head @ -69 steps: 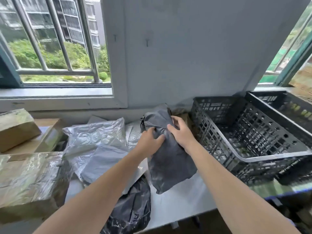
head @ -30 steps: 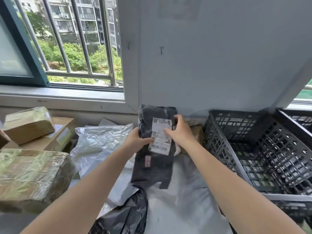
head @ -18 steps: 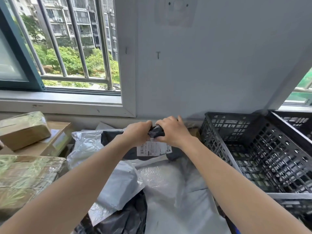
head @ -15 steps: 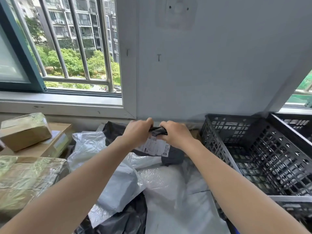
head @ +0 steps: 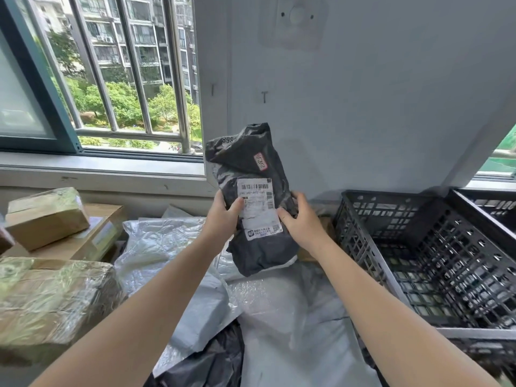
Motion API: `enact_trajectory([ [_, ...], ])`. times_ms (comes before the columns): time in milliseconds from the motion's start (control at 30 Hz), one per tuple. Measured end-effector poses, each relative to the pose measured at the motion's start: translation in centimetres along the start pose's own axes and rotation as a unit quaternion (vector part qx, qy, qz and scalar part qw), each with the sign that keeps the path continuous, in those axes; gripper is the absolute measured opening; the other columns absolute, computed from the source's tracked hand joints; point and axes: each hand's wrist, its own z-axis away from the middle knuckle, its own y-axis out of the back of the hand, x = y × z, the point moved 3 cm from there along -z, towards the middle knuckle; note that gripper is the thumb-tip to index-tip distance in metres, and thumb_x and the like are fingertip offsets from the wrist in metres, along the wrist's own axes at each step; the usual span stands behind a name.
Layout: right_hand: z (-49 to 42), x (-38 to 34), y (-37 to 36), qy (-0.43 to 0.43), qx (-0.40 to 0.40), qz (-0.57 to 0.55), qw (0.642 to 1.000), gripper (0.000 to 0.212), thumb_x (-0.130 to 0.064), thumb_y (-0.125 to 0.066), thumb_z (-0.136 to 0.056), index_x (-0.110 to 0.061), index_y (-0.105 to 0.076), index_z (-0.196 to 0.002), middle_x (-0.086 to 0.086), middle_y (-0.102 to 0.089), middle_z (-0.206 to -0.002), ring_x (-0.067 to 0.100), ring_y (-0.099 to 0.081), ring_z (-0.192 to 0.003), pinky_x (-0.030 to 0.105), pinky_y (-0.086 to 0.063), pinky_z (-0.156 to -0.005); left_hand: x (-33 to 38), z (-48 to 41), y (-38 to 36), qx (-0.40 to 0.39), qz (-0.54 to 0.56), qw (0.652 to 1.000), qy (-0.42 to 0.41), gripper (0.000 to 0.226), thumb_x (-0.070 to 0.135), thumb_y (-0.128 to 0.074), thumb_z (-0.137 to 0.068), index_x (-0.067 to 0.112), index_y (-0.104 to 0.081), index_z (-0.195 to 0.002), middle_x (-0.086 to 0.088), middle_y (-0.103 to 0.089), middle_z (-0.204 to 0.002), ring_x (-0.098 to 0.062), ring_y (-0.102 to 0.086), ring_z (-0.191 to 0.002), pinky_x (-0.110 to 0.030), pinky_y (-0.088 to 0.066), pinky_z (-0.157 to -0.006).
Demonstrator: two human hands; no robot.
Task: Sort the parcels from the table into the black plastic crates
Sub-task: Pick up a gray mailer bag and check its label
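Note:
A dark grey plastic parcel (head: 252, 163) with a white shipping label facing me is held upright above the table, in front of the wall. My left hand (head: 222, 216) grips its left edge, thumb on the label. My right hand (head: 303, 222) grips its right edge. A black plastic crate (head: 371, 255) stands to the right of my hands, and the corner of a second black crate (head: 491, 203) shows behind it. Several more parcels lie on the table below: white and silver bags (head: 156, 247), a black bag (head: 206, 364) and a pale grey bag (head: 293, 325).
Tape-wrapped cardboard boxes (head: 53, 297) are stacked at the left, with smaller ones (head: 47, 219) behind. A barred window with a sill (head: 97, 169) runs along the back left. The wall (head: 363, 107) rises directly behind the table.
The dark parcel lay low and sideways under both hands half a second ago; it now stands upright, raised higher, its label turned toward me. Both hands have shifted to its side edges.

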Motion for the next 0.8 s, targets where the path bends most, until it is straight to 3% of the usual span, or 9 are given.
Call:
enact_trajectory([
  [67,0.1,-0.3,0.0,0.005,-0.01,0.007,1.0,0.028,-0.03,-0.061,-0.096,-0.032,-0.045,-0.118,-0.028,-0.06,-0.102,-0.022,-0.056,-0.087,-0.001,-0.04,-0.067,0.4,0.3,0.0,0.0,0.007,0.999,-0.043,0.026,0.024,-0.054,-0.101,0.028,-0.048,-0.126,0.006,-0.065,-0.117,-0.011,-0.064,-0.101,-0.029,-0.055,-0.076],
  [133,0.0,-0.8,0.1,0.007,0.009,0.002,1.0,0.025,-0.04,-0.059,-0.096,-0.034,-0.046,-0.117,-0.027,-0.061,-0.1,-0.015,-0.059,-0.09,0.004,-0.043,-0.07,0.7,0.7,-0.2,-0.01,0.008,0.997,-0.073,0.024,0.023,-0.054,-0.101,0.033,-0.049,-0.122,0.014,-0.066,-0.112,-0.007,-0.064,-0.101,-0.025,-0.054,-0.076],
  [200,-0.3,-1.5,0.4,0.01,0.043,-0.01,0.999,0.025,-0.045,-0.055,-0.097,-0.031,-0.048,-0.117,-0.024,-0.062,-0.1,-0.004,-0.059,-0.093,0.014,-0.044,-0.075,0.9,1.3,-0.4,-0.03,0.019,0.995,-0.092,0.022,0.021,-0.054,-0.101,0.039,-0.051,-0.114,0.018,-0.066,-0.109,-0.004,-0.065,-0.101,-0.028,-0.056,-0.082],
  [300,-0.6,-1.9,0.6,0.004,0.056,-0.037,0.998,0.023,-0.048,-0.053,-0.097,-0.031,-0.053,-0.112,-0.023,-0.063,-0.098,-0.006,-0.059,-0.09,0.008,-0.041,-0.07,1.0,1.8,-0.4,-0.037,0.043,0.993,-0.104,0.023,0.021,-0.052,-0.102,0.043,-0.053,-0.106,0.013,-0.068,-0.11,-0.01,-0.066,-0.103,-0.039,-0.057,-0.09],
  [400,-0.5,-2.1,0.7,0.007,0.059,-0.052,0.997,0.011,-0.045,-0.055,-0.097,-0.036,-0.054,-0.102,-0.024,-0.064,-0.095,-0.019,-0.058,-0.084,0.001,-0.041,-0.064,1.0,2.1,-0.4,-0.041,0.061,0.991,-0.107,0.022,0.02,-0.05,-0.103,0.04,-0.055,-0.111,0.008,-0.069,-0.113,-0.013,-0.066,-0.105,-0.044,-0.056,-0.092],
  [467,-0.5,-2.2,0.6,0.011,0.063,-0.06,0.996,0.007,-0.044,-0.056,-0.097,-0.037,-0.054,-0.098,-0.022,-0.066,-0.095,-0.019,-0.058,-0.084,0.0,-0.041,-0.064,1.0,2.2,-0.3,-0.043,0.073,0.99,-0.11,0.02,0.019,-0.049,-0.104,0.034,-0.055,-0.116,0.004,-0.069,-0.113,-0.013,-0.066,-0.104,-0.042,-0.056,-0.093],
  [667,-0.4,-2.4,0.2,0.013,0.062,-0.062,0.996,0.008,-0.042,-0.057,-0.098,-0.034,-0.054,-0.1,-0.02,-0.066,-0.097,-0.017,-0.059,-0.084,0.001,-0.041,-0.065,1.1,2.2,0.2,-0.053,0.083,0.988,-0.12,0.02,0.017,-0.048,-0.104,0.03,-0.055,-0.118,0.009,-0.07,-0.105,-0.001,-0.067,-0.092,-0.02,-0.054,-0.073],
  [800,-0.7,-2.5,-0.1,0.018,0.064,-0.061,0.996,0.007,-0.041,-0.057,-0.097,-0.035,-0.054,-0.099,-0.021,-0.065,-0.096,-0.019,-0.058,-0.082,0.0,-0.04,-0.064,1.0,1.9,0.5,-0.054,0.088,0.988,-0.116,0.02,0.015,-0.047,-0.104,0.026,-0.054,-0.12,0.009,-0.07,-0.105,-0.001,-0.067,-0.091,-0.019,-0.053,-0.071],
])
